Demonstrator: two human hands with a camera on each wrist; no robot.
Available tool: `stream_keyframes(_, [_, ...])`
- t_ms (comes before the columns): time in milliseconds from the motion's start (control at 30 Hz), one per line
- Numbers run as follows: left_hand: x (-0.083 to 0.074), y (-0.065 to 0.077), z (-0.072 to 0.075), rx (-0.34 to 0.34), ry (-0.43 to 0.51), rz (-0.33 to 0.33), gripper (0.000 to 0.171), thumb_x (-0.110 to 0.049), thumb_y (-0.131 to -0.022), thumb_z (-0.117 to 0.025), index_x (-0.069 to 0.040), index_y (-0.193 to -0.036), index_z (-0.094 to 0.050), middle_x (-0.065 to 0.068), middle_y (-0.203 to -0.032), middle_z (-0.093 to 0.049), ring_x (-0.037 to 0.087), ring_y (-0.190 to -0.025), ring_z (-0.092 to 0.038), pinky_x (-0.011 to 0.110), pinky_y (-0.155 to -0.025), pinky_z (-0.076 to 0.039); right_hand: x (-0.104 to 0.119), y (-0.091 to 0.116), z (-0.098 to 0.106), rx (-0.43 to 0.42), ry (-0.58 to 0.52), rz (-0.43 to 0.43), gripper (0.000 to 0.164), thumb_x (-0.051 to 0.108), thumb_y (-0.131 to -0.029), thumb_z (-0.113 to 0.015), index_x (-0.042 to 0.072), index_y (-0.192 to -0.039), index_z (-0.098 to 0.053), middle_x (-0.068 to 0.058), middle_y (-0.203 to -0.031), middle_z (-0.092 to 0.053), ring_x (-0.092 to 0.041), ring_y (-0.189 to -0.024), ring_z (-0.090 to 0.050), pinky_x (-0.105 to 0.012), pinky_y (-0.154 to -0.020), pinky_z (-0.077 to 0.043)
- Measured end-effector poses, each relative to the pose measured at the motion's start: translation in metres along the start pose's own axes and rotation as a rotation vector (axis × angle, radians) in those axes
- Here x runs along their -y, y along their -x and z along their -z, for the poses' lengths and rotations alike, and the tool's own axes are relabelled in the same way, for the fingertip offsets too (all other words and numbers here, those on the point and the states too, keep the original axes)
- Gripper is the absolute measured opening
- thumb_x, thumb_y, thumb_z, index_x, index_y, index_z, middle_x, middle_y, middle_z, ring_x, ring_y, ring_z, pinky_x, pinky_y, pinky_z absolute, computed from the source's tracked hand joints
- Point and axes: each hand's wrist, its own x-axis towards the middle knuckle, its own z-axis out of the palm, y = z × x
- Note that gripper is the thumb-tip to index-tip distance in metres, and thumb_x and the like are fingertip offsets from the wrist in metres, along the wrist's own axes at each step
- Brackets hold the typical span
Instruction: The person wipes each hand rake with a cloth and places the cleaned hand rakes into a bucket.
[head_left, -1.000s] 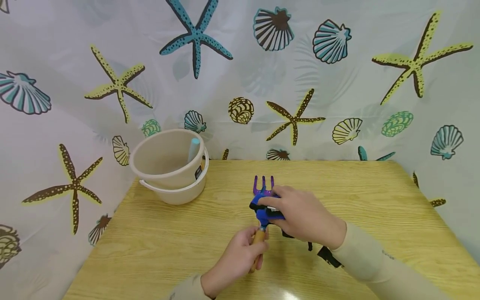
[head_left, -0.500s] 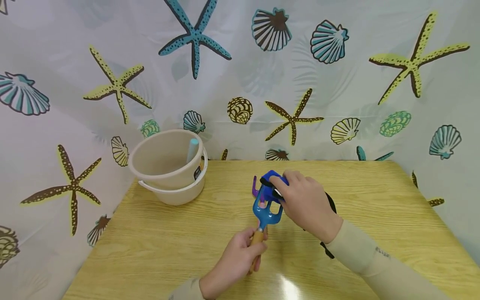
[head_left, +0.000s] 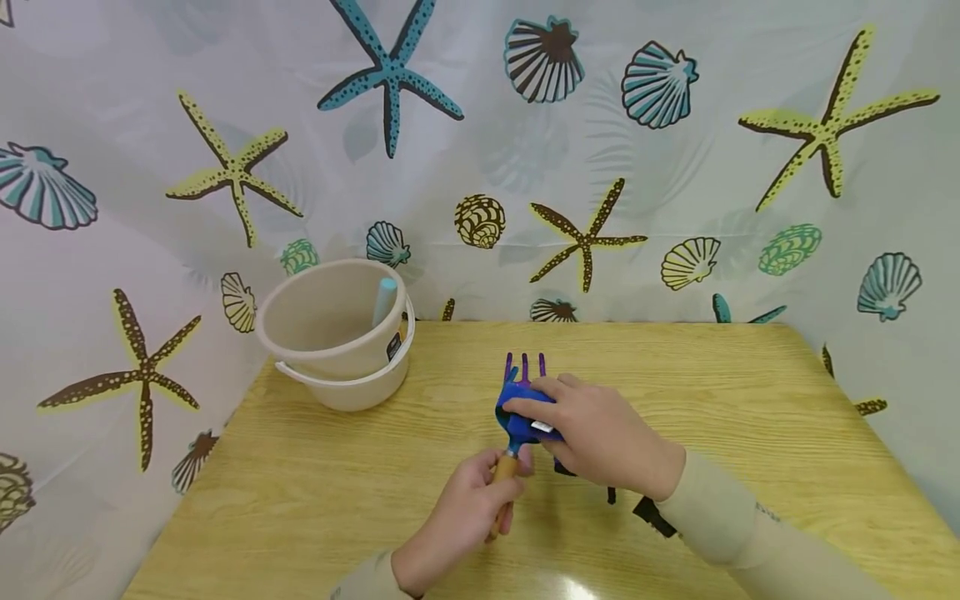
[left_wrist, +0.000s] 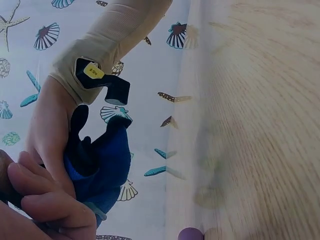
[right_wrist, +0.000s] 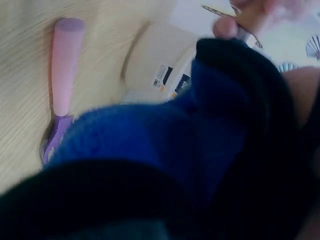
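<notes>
My left hand (head_left: 465, 510) grips the wooden handle (head_left: 505, 472) of a small garden hand fork with a blue metal head. A blue cloth (head_left: 522, 407) with black trim and a white tag is wrapped about the fork's head, held there by my right hand (head_left: 611, 429). One blue tine tip shows past the cloth; the rest of the head is mostly covered. In the right wrist view the cloth fills much of the frame. Behind it a purple three-tined hand fork with a pink handle (right_wrist: 67, 67) lies on the table.
A beige bucket (head_left: 352, 392) with a white bail handle stands at the left back of the wooden table (head_left: 337, 475). A light blue rod-like handle (head_left: 384, 302) sticks up inside it. A curtain (head_left: 465, 150) printed with starfish and shells hangs behind the table.
My right hand slid the cloth up toward the tine tips, exposing the blue head, then brought it back down over the head. The left hand keeps its hold, shifting slightly left.
</notes>
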Motion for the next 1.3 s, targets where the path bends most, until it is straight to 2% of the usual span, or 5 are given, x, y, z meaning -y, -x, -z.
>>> stream_keyframes(300, [0.004,0.007,-0.008,0.032,-0.045,-0.023,0.02,-0.007,-0.091,-0.051,0.004,-0.107,-0.054,-0.001,-0.047,-0.047,0.01,-0.035,-0.039,0.017,-0.031,-0.031,-0.008,-0.002,-0.012,-0.065,0.07,-0.097,0.043,0.041,-0.076,-0.076,0.022,-0.113,-0.067,0.0,-0.081,-0.054,-0.011,-0.061,-0.046,-0.026,-0.041,-0.046])
stream_keyframes(733, [0.006,0.003,-0.01,-0.03,-0.074,-0.006,0.02,-0.01,-0.091,-0.052,0.0,-0.107,-0.054,-0.001,-0.048,-0.048,0.008,-0.034,-0.037,0.017,-0.03,-0.03,-0.025,-0.004,-0.013,-0.277,0.211,-0.183,0.057,0.032,-0.073,-0.08,0.013,-0.122,-0.058,-0.009,-0.083,-0.052,-0.02,-0.064,-0.047,-0.036,-0.043,-0.051])
stream_keyframes(867, [0.004,0.004,-0.007,-0.026,-0.076,-0.016,0.022,-0.013,-0.091,-0.053,-0.001,-0.109,-0.054,-0.001,-0.047,-0.049,0.009,-0.034,-0.037,0.017,-0.031,-0.031,-0.031,-0.001,-0.003,-0.321,0.122,-0.228,0.063,0.031,-0.073,-0.08,0.017,-0.128,-0.055,-0.008,-0.088,-0.055,-0.018,-0.068,-0.049,-0.036,-0.043,-0.051])
stream_keyframes(1000, [0.001,0.003,-0.003,-0.03,-0.063,-0.012,0.024,-0.014,-0.091,-0.054,0.0,-0.11,-0.053,0.0,-0.048,-0.05,0.009,-0.035,-0.038,0.017,-0.032,-0.032,-0.021,0.001,-0.002,-0.316,-0.038,-0.232,0.066,0.033,-0.074,-0.079,0.01,-0.129,-0.049,-0.011,-0.107,-0.059,-0.02,-0.089,-0.056,-0.042,-0.06,-0.058])
stream_keyframes(1300, [-0.008,0.0,-0.001,-0.023,0.031,-0.009,0.023,-0.015,-0.094,-0.054,0.002,-0.109,-0.051,0.001,-0.052,-0.051,0.012,-0.039,-0.041,0.02,-0.032,-0.034,-0.004,0.003,-0.005,-0.144,-0.244,-0.085,0.058,0.047,-0.084,-0.066,0.018,-0.132,-0.05,-0.004,-0.133,-0.049,-0.015,-0.115,-0.04,-0.043,-0.084,-0.051])
